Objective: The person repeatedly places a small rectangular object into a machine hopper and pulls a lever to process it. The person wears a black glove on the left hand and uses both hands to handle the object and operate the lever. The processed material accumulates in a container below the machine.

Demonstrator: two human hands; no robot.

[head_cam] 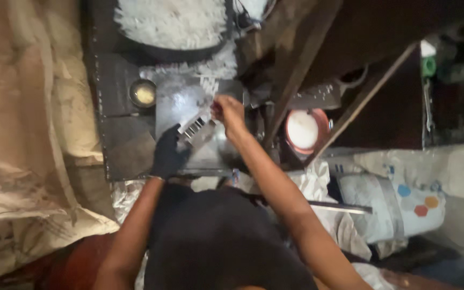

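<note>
Fingers of my left hand (168, 153), which wears a dark glove, are curled closed around the lower end of a small flat strip (195, 129), pale with dark bars across it; I see the strip tilted, rising to the right from the glove toward my right hand (227, 111); that hand is bare, and its fingertips (217, 107) are pinched together at the strip's upper end, though the blur keeps me from telling whether they truly grip it or only touch it; the strip sits above a shiny grey metal plate (175, 102) that forms the middle of a dark work surface (124, 150); just left of the plate I see a small round cup (143, 93) with a yellowish inside; beyond the plate a scatter of white shreds (210, 67) leads up to a large dark basin (173, 24) heaped with the same white stuff; to the right of my right forearm a round red-rimmed bowl (305, 130) holds something white; a slanting wooden beam (296, 70) crosses in front of it; pale sacking (28, 134) fills the left side, and a white printed sack (398, 198) lies well apart on the right.
</note>
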